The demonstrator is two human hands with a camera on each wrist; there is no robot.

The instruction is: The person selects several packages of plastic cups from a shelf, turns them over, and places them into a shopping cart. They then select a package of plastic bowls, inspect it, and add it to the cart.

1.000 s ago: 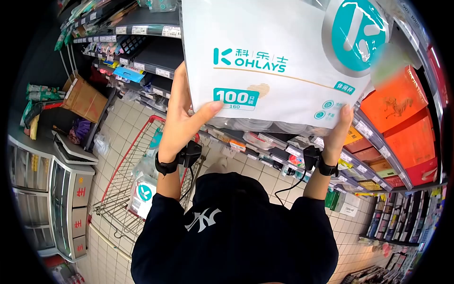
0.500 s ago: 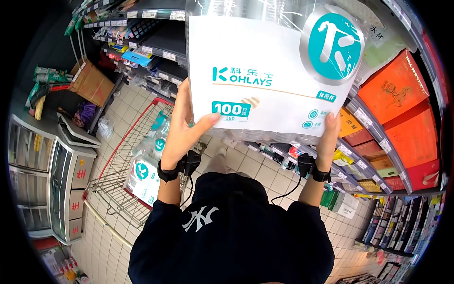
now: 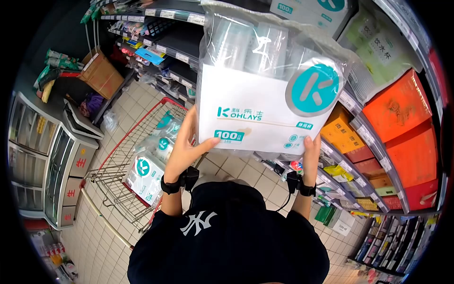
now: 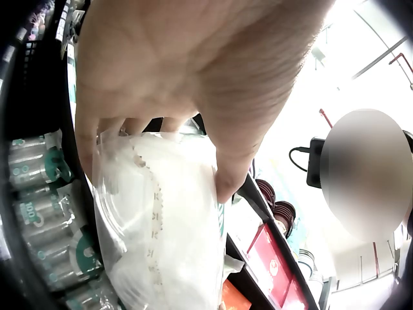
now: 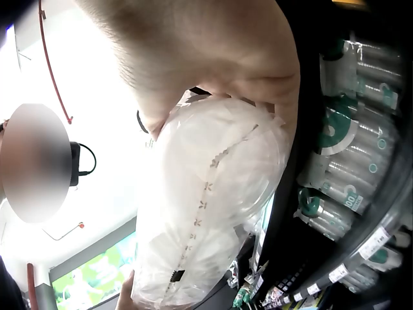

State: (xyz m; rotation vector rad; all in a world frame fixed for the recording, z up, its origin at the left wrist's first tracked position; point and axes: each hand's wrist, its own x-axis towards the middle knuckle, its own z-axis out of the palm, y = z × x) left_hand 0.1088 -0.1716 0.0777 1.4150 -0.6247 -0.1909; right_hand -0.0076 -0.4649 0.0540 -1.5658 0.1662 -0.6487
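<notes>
A large clear bag of plastic cups (image 3: 255, 94) with a white and teal KOHLAYS label is held up in front of the body, between both hands. The left hand (image 3: 187, 146) grips its lower left edge, thumb on the label's front and fingers behind. At the lower right edge the right hand (image 3: 309, 158) grips likewise, thumb on the front. Both wrist views show the hands wrapped over the end of the pack (image 4: 158, 213), stacked cup rims showing through the film (image 5: 206, 187).
A shopping cart (image 3: 111, 163) with several similar cup packs (image 3: 144, 170) stands at the left. Shelves with orange boxes (image 3: 397, 106) and a green-labelled cup bag (image 3: 378, 49) run along the right. More cup packs (image 5: 348, 142) sit on a shelf beyond the hands. A freezer cabinet (image 3: 52, 161) is at far left.
Both hands have lowered the cup pack and brought its upper part into view, still gripping its lower edges. The head view has shifted, showing more of the shelf behind.
</notes>
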